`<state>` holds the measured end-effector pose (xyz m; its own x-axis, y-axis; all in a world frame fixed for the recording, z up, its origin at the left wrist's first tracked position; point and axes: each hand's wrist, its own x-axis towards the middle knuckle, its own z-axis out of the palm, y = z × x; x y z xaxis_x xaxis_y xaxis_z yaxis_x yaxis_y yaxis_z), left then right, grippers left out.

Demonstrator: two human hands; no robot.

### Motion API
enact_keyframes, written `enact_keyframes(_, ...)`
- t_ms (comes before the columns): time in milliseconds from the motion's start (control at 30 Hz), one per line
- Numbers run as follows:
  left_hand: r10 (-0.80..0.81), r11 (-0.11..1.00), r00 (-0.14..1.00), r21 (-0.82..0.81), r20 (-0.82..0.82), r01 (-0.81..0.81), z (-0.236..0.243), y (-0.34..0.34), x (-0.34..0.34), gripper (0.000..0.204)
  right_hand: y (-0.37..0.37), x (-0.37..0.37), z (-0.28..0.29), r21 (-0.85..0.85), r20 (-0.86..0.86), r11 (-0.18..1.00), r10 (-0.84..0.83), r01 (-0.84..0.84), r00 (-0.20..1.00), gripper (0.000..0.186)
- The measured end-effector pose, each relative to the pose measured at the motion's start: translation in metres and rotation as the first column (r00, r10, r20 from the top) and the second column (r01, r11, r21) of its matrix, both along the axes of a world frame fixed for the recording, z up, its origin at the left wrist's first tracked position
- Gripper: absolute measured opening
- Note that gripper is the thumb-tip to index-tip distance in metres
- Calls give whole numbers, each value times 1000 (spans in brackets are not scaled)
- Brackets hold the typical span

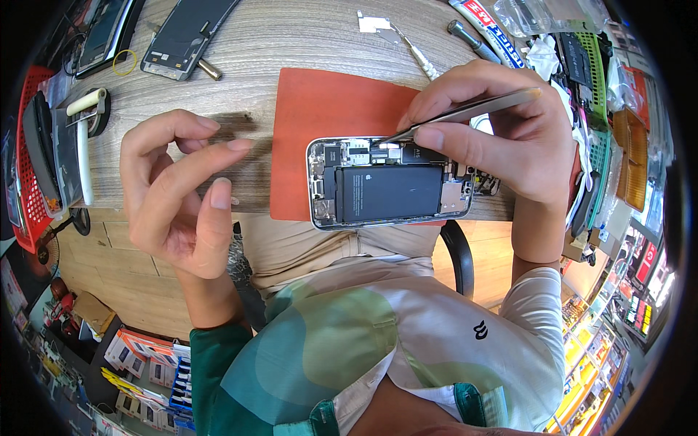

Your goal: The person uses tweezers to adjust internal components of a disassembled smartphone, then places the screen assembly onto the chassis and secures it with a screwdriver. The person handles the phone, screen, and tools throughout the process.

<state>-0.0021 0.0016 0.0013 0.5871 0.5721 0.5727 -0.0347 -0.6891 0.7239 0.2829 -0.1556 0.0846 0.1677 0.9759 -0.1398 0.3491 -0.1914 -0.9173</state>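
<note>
opened phone (pixel 385 160) on red mat (pixel 342 102), dial centre; its battery (pixel 392 195) bears small pale print. right hand (pixel 512 145), 2 o'clock, pinches tweezers (pixel 476 109), tips inside phone's 12 o'clock edge. left hand (pixel 171 192), 9 o'clock, fingers parted. lettered tube (pixel 491 33), 1 o'clock.

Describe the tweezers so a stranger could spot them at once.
On the wood-grain table, find the red mat, with an opened phone over its near edge. At the phone's far edge, the right hand pinches the tweezers, tips pointing left. They are slim, grey and held, unlike the pale tool lying beyond the mat.
</note>
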Motion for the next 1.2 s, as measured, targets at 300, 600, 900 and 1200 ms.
enact_keyframes(300,23,1000,999,-1,36,-23,-2,-1,4,32,0,0,0,-20,-16,1000,-9,9,1000,16)
enact_keyframes(600,16,1000,999,-1,42,-16,-2,0,4,32,-1,1,1,-17,16,1000,-3,3,1000,14)
enact_keyframes(900,21,1000,999,-10,31,-20,-1,-1,3,32,-1,0,0,24,68,1000,8,-10,998,15)
enact_keyframes(1200,10,1000,999,-5,44,-9,-2,0,4,32,0,-3,1,13,66,1000,13,-14,998,15)
